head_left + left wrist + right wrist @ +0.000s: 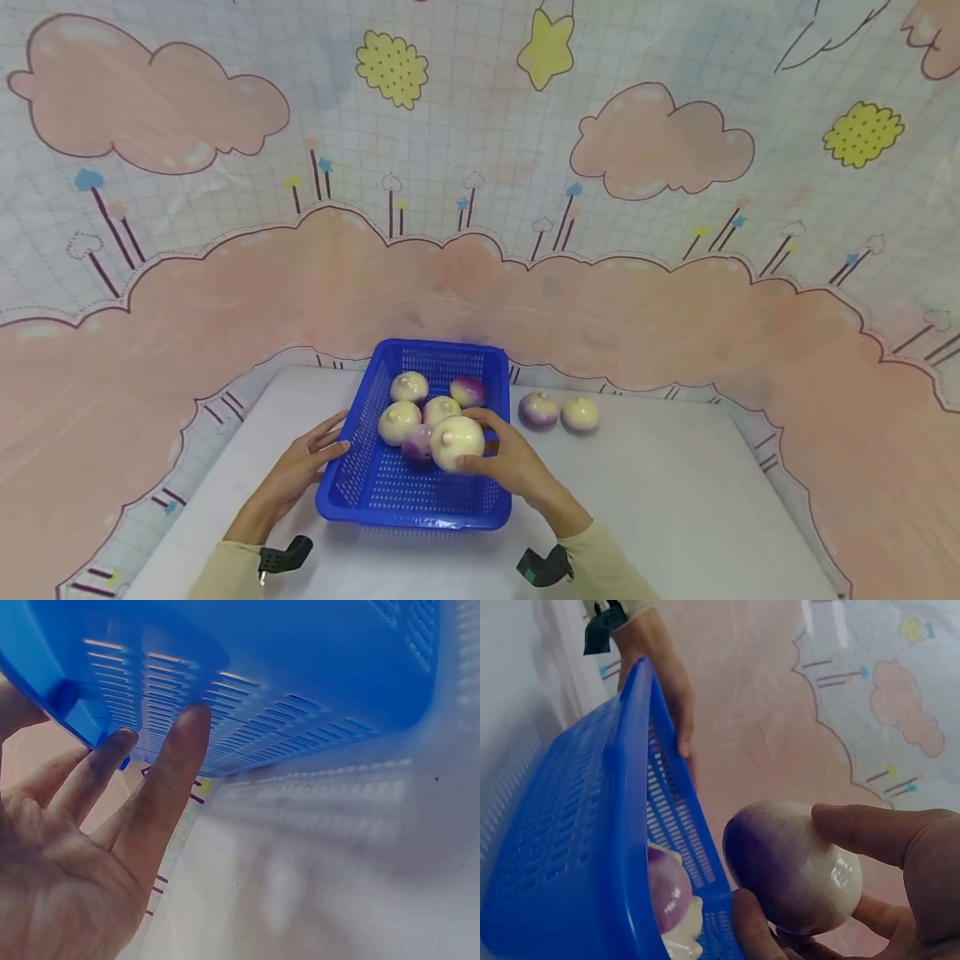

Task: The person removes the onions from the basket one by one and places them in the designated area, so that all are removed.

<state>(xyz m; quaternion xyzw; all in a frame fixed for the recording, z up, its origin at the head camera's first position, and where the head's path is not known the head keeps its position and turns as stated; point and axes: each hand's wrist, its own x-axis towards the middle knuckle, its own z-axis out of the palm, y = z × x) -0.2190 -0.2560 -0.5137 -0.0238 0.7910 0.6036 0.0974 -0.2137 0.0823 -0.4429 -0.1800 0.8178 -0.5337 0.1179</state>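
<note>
A shiny purple-and-white turnip (791,866) is held in my right hand (517,462), thumb on one side and fingers on the other. In the head view its pale face and small nub point up, over the right part of a blue plastic basket (420,518). Several similar turnips lie inside, among them a pale turnip (400,423) and a purple one (468,392) near the far corner. My left hand (300,462) is at the basket's left side, fingers fairly straight against or close to the slotted outer wall (247,705).
Right of the basket, a purple turnip (538,410) and a pale turnip (581,414) sit side by side on the white table (660,500). A patterned cloth (637,317) with clouds and stars hangs behind the table. Dark wrist cameras (287,555) are strapped over both sleeves.
</note>
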